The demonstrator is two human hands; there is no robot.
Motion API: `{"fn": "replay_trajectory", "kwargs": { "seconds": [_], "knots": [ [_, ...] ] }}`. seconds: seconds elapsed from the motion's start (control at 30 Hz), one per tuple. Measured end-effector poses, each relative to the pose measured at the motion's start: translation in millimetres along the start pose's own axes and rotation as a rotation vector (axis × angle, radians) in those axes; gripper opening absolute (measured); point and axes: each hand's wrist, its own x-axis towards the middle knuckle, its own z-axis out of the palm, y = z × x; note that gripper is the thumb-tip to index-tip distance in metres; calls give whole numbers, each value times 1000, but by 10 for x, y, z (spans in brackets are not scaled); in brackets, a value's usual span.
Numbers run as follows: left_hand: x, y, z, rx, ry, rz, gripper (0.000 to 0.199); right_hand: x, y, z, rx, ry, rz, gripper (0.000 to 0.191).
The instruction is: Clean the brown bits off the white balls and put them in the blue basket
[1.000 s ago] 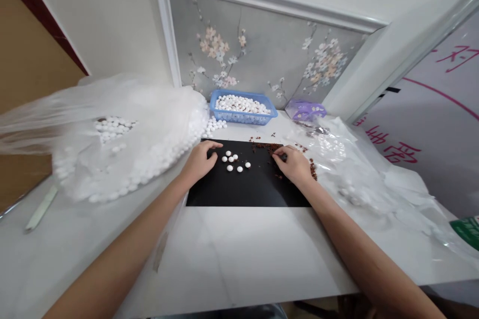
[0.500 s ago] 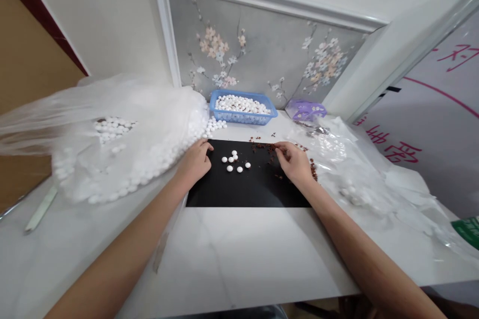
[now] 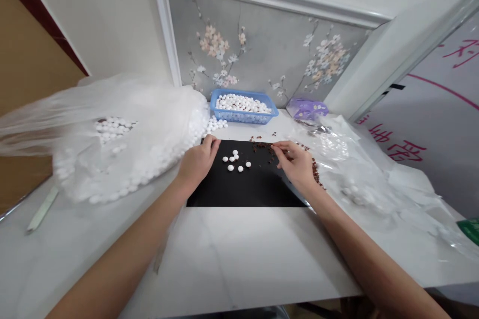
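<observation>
My left hand (image 3: 199, 162) is over the left edge of a black board (image 3: 239, 192), its thumb and fingers pressed together; anything between them is hidden. Several white balls (image 3: 240, 169) lie on the board between my hands, some with brown bits beside them. On the right, my right hand (image 3: 298, 163) pinches with thumb and forefinger at a scatter of small brown pieces (image 3: 264, 145) along the board's far right side. What sits in that pinch is too small to make out.
A blue basket (image 3: 244, 118) full of white balls stands behind the board. Left is a large clear bag (image 3: 149, 154) of white balls, with a pale green tool (image 3: 43, 209) beside it. Crumpled plastic bags (image 3: 359, 179) and a purple packet (image 3: 307, 108) are on the right.
My left hand has shifted right and its fingers have drawn together. My right hand's fingertips have moved slightly left among the brown pieces. The white balls on the board stay in place.
</observation>
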Motion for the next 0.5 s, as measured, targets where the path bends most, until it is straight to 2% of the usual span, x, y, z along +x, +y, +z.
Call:
{"fn": "replay_trajectory", "kwargs": {
  "seconds": [0.07, 0.17, 0.27, 0.33, 0.5],
  "knots": [
    [-17, 69, -4, -30, 19, -5, 28, -19, -44, 7, 10, 13, -12, 23],
    [-36, 174, 39, -453, -32, -52, 22, -51, -102, 26, 4, 44, -23, 20],
    [-76, 285, 111, -967, -200, -189, 29, -91, -181, 39, 31, 60, -36, 17],
    [-118, 346, 152, -1182, -330, -258, 35, -120, -248, 39, 53, 73, -77, 15],
    [-200, 403, 193, -1353, -514, -350, 30, -175, -376, 32, 76, 59, -211, 11]
  ]
}}
